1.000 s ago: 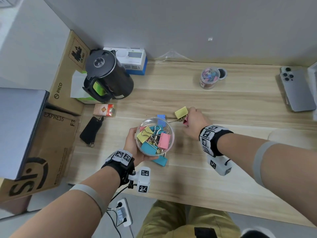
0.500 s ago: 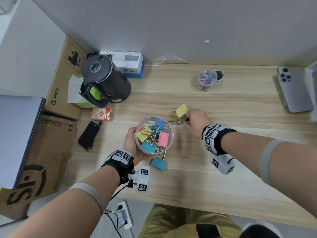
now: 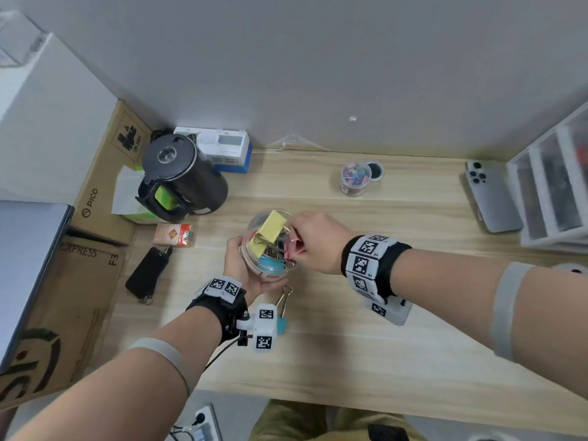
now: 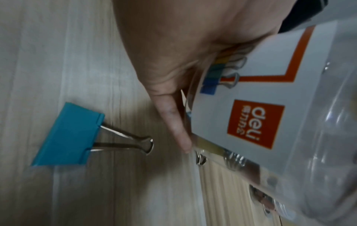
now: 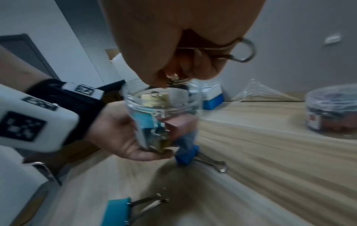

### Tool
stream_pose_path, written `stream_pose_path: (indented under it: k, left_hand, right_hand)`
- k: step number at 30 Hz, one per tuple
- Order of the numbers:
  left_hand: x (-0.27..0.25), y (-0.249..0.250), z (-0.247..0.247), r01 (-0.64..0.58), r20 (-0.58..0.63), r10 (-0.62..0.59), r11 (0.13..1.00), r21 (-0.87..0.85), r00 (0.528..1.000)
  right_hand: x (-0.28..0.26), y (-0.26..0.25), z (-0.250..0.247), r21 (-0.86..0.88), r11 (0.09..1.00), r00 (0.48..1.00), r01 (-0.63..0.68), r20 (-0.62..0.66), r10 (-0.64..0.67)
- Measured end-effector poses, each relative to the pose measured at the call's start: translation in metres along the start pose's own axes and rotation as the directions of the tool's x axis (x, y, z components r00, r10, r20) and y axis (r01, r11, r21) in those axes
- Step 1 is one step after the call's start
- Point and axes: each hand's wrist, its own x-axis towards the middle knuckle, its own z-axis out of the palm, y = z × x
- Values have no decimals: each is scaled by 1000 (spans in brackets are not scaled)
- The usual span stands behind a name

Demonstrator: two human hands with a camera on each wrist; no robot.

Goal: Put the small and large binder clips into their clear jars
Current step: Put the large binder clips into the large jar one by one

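At frame centre, right hand (image 3: 313,240) pinches yellow clip (image 3: 269,230) over jar (image 3: 269,249) gripped by left hand (image 3: 237,265); release squarely inside rim.

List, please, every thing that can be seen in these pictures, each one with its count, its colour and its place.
large jar: one, clear, held above the desk, holds large clips
yellow clip: one, at the large jar's mouth, pinched by its wire handle
teal clip: one, on the desk below the left wrist
blue clip: one, on the desk under the large jar
small jar: one, clear, far side of the desk, holds mixed small clips
black lid: one, beside the small jar
kettle: one, black, back left
phone: one, grey, right
key pouch: one, black, left edge
desk: one, light wood
left hand: grips the large jar
right hand: pinches the yellow clip
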Motion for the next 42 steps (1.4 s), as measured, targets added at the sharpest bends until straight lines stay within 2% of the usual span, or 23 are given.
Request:
stream_pose_path:
  k: [4, 8, 12, 15, 19, 23, 26, 32, 35, 37, 39, 42]
  left_hand:
    - [1, -11, 8, -18, -21, 17, 999, -40, 1000]
    - [2, -17, 10, -45, -43, 42, 996, -76, 998]
    - [-1, -19, 8, -29, -15, 28, 999, -24, 999]
    - [-5, -20, 4, -11, 19, 11, 1000, 3, 1000]
    - [-8, -23, 1, 11, 35, -12, 1000, 27, 999]
    - [-8, -30, -4, 38, 57, -41, 998, 49, 998]
    - [-7, -34, -9, 46, 58, -50, 997, 65, 997]
    - [-6, -38, -24, 53, 33, -54, 998, 45, 998]
    - [-8, -37, -35, 52, 29, -53, 998, 24, 998]
    - [-9, -37, -44, 47, 29, -47, 999, 11, 998]
    - [-10, -37, -56, 31, 14, -31, 999, -13, 999]
    - [-12, -39, -78, 16, -11, -16, 998, -64, 1000]
  right_hand:
    - [-1, -17, 7, -79, 986, 989, -145, 20, 147]
    - [-2, -23, 12, -71, 983, 984, -171, 42, 174]
    - [-4, -26, 11, 17, 989, 988, -150, 38, 149]
    - [-5, -23, 6, 65, 996, 997, -64, 47, 61]
    - [-8, -15, 6, 107, 985, 981, 135, 128, -148]
    - [-11, -15, 2, 33, 938, 918, 346, 197, -346]
    - [-11, -17, 0, -4, 891, 865, 454, 244, -439]
    - [-2, -19, 5, 16, 871, 836, 491, 272, -476]
    - [3, -22, 10, 143, 853, 844, 503, 133, -520]
    - [7, -23, 13, 217, 876, 899, 431, -22, -437]
    - [17, -19, 19, 268, 916, 953, 297, -146, -266]
    - [35, -3, 33, 235, 968, 985, 88, -166, -49]
